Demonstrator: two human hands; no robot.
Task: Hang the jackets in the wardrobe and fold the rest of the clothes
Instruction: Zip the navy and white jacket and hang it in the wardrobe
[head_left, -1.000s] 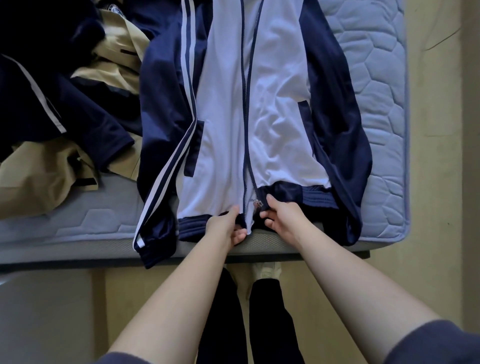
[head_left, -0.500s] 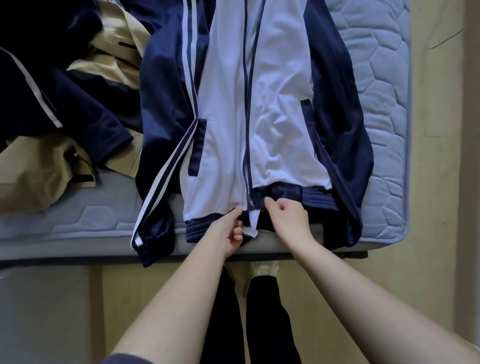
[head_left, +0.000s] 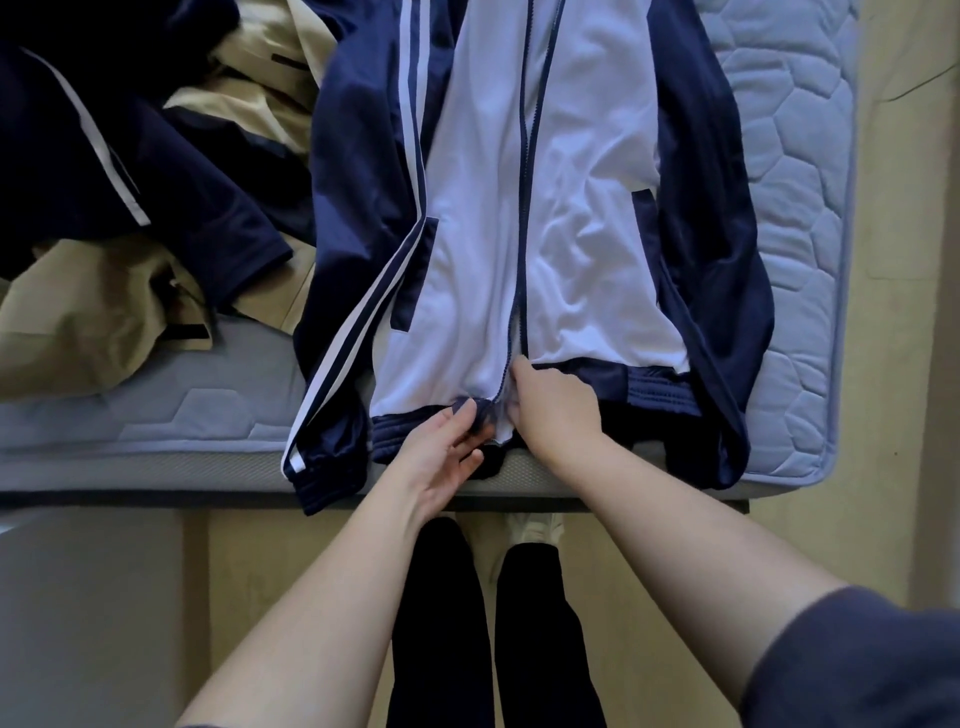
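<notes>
My left hand (head_left: 444, 457) pinches the jacket (head_left: 582, 218) hem to hold it steady. My right hand (head_left: 556, 410) pinches the zipper (head_left: 523, 234) end, maybe to zip up.

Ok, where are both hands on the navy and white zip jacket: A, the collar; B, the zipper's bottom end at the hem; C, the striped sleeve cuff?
B: the left hand and right hand pinch the navy and white zip jacket at its hem, beside the zipper's bottom.
</notes>
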